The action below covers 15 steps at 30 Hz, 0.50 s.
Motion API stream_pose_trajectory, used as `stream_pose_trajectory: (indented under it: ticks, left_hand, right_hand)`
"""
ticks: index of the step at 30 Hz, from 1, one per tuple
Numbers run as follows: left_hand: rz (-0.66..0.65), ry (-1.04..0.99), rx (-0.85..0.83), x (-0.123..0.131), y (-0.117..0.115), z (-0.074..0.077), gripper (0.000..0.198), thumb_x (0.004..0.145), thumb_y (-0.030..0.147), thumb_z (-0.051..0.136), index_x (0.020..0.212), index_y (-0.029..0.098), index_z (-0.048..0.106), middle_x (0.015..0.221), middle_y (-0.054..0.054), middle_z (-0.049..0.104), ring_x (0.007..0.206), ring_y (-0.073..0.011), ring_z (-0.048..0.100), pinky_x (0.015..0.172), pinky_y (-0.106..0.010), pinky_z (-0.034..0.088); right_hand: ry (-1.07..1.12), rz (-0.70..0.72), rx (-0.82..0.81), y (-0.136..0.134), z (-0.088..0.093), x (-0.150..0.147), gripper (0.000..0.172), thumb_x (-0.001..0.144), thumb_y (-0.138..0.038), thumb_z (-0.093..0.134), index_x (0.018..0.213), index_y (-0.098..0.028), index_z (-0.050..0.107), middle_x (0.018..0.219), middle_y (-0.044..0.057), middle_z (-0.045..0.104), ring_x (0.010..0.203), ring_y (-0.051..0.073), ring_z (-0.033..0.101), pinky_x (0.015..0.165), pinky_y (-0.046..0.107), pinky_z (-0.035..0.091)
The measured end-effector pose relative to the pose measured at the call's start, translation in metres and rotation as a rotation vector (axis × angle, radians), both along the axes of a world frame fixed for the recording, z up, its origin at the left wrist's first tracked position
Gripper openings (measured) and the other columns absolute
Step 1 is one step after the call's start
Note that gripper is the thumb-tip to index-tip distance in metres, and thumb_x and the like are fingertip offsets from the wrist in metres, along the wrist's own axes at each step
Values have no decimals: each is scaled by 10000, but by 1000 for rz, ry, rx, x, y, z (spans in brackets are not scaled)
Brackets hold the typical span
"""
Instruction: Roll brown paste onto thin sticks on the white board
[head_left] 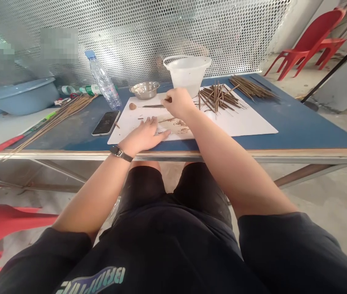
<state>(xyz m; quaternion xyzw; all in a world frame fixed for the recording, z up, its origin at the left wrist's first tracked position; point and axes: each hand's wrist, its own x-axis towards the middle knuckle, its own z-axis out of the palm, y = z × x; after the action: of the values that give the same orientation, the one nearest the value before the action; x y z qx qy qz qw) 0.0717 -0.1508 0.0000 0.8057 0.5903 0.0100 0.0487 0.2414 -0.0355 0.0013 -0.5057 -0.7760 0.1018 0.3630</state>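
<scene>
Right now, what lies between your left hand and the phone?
In the head view, the edge of the white sheet and a small brown splinter on the blue tabletop.

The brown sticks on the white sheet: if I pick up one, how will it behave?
They seem stiff: the sticks stay straight even where crossed in the pile. Each is probably light, being so thin. A loose one may roll on the sheet, since they look round.
</scene>
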Motion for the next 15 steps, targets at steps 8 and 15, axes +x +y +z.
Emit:
stream_pose_trajectory:
  ticks: [8,15]
  left_hand:
    - [-68,-59,-2,-5,-33,0,1045,1021,792,497,1768,79,334,1846,-247,312,1708,-464,302,1346,-567,335]
    - [-42,-51,40,-6,0,4,941,1056,728,461,1758,109,365,1844,-220,342,1684,-425,371,1314,-506,381]
  right_hand:
    - [-5,22,-2,-1,1,-2,371,1019,-260,676,707,-283,475,790,62,605,877,262,609,862,394,488]
    - [-35,14,-15,-6,2,-2,390,1025,-245,656,696,-284,451,756,44,568,829,252,575,810,400,467]
